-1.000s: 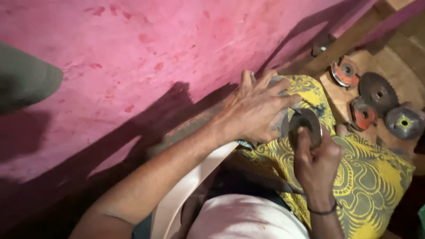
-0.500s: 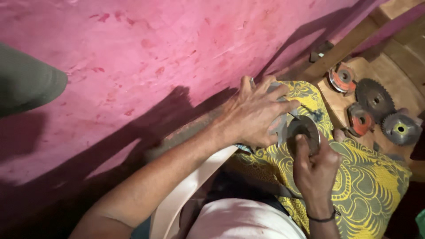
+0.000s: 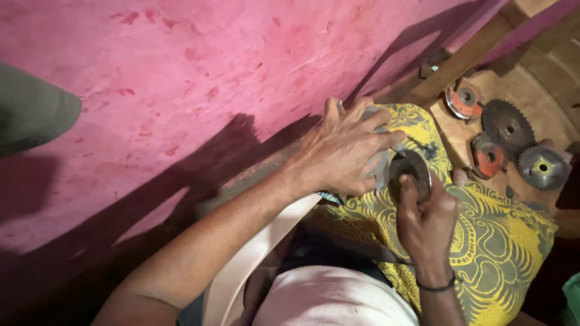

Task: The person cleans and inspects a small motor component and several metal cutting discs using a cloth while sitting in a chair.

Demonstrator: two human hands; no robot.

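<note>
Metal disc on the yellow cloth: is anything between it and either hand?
Nothing visible does. The right hand already grips the metal disc at its lower edge, and the left hand lies spread on the yellow cloth right beside it, fingers at the disc's left rim.

A small woodworking workshop: toothed saw blades [image 3: 509, 125] and round cutter heads [image 3: 464, 100] lie on a rough wooden bench [image 3: 453, 136] beside a stained pink wall [image 3: 199, 78].
</note>
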